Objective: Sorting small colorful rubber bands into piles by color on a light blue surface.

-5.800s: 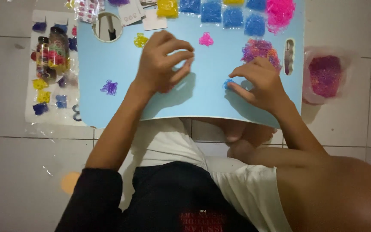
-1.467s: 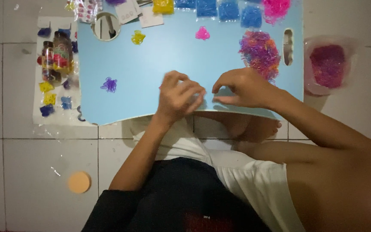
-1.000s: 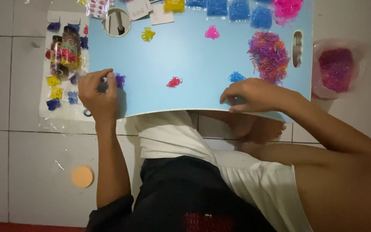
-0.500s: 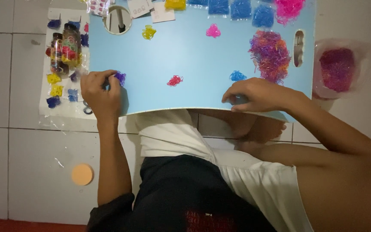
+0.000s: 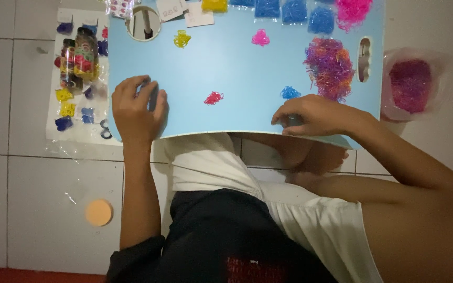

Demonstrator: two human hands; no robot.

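Band clusters on blue board (image 5: pixel 237 68): four small; left hand (image 5: pixel 135 112) curled.

Hidden and cropped parts

The purple bands are covered by the left hand (image 5: pixel 135 110); the packets (image 5: pixel 281 9) along the board's far edge are cut off.

A light blue lap table (image 5: pixel 237 68) stands over a white tiled floor (image 5: pixel 22 209). On the table lie small heaps of rubber bands: yellow (image 5: pixel 182 38), pink (image 5: pixel 260 37), red (image 5: pixel 213 98), blue (image 5: pixel 289 93), and one big mixed pile (image 5: pixel 329 65).
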